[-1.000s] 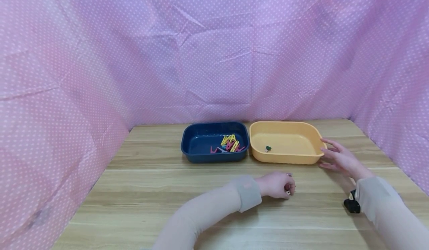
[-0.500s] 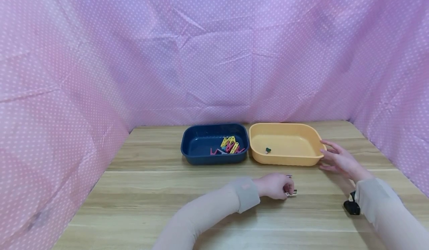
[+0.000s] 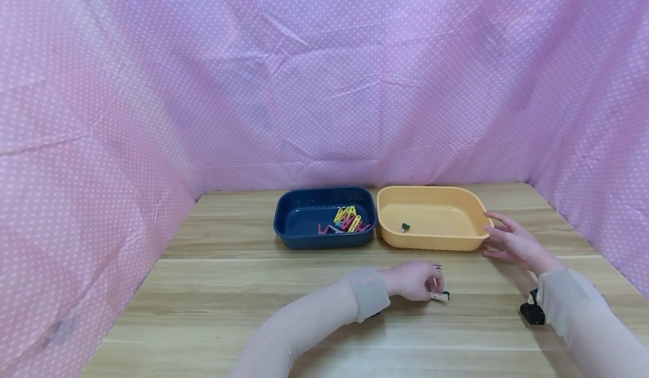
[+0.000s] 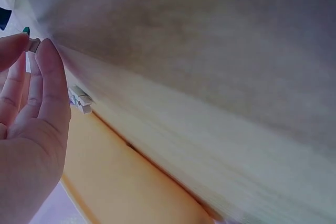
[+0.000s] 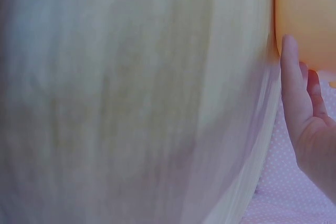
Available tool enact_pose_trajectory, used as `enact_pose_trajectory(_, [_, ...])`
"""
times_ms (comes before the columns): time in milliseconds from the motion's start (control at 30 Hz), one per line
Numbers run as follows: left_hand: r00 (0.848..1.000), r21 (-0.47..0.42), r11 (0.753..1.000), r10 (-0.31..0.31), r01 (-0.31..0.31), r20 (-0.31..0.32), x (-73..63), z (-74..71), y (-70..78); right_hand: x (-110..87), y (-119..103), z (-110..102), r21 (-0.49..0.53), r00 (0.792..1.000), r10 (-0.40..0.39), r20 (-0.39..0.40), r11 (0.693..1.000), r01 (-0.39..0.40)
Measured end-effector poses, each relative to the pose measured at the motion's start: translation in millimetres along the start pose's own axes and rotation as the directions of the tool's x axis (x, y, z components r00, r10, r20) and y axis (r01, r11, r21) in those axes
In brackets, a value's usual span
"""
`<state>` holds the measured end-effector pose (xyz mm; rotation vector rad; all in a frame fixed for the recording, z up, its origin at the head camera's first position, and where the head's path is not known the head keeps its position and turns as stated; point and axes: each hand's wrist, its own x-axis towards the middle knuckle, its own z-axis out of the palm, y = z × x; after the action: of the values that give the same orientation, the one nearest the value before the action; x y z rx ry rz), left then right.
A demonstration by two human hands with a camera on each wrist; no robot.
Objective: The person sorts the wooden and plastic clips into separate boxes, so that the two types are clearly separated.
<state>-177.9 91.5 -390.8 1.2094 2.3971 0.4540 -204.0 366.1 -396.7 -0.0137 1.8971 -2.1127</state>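
Low over the table, my left hand [image 3: 413,281] pinches a small wooden clothespin [image 3: 440,296] with a dark green decoration at its end. In the left wrist view the thumb and index fingertip hold that clothespin [image 4: 34,45]. A second small wooden clip [image 4: 81,99] lies on the table beyond the fingers; in the head view the hand mostly hides it. My right hand [image 3: 519,245] rests against the right end of the yellow basin [image 3: 433,241], its fingers fairly straight along the outer wall and rim. One green-topped clip [image 3: 405,227] lies inside this basin.
Left of the yellow basin stands a dark blue basin [image 3: 324,241], close beside it. Several yellow, pink and blue plastic clothespins [image 3: 350,220] lie in its right part. A pink dotted curtain [image 3: 324,85] hangs behind the wooden table [image 3: 213,288].
The clothespin in my left fingers has come into fuller view, turning to point right, as the hand shifted slightly left. My right hand stays at the yellow basin.
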Motion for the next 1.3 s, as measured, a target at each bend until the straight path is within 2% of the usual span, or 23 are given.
enact_pose_trajectory(233, [0.999, -0.031, 0.999, 0.036, -0.036, 0.003, -5.1, -1.5, -3.2, -0.5, 0, 0, -0.007, 1.0, -0.002, -0.006, 1.0, 0.002])
enact_pose_trajectory(467, [0.997, -0.066, 0.995, 0.072, -0.073, -0.019, -12.0, -10.7, -10.9, -0.6, -1, 1, -0.016, 1.0, -0.001, -0.011, 1.0, 0.001])
enact_pose_trajectory(633, [0.997, -0.104, 0.993, 0.059, -0.064, -0.051, -17.0, -13.9, -15.7, -0.5, -1, 0, -0.004, 1.0, -0.005, -0.007, 1.0, 0.005])
enact_pose_trajectory(833, [0.997, -0.13, 0.989, 0.058, -0.065, -0.053, -21.7, -12.3, -19.0, 0.0, 1, 0, 0.058, 1.0, -0.017, 0.015, 0.998, 0.016])
enact_pose_trajectory(967, [0.997, -0.185, 0.981, 0.041, -0.053, -0.067, -26.3, -14.2, -18.8, 0.8, 2, -1, 0.092, 0.999, -0.043, 0.033, 0.995, 0.04])
enact_pose_trajectory(1200, [0.993, -0.295, 0.955, -0.041, 0.007, -0.11, -34.1, -17.3, -20.9, -0.1, 4, -3, 0.124, 0.991, -0.108, 0.074, 0.987, 0.099])
enact_pose_trajectory(1300, [0.991, -0.324, 0.946, -0.057, 0.016, -0.117, -36.7, -18.6, -22.6, 0.2, 5, -4, 0.127, 0.99, -0.116, 0.08, 0.986, 0.106])
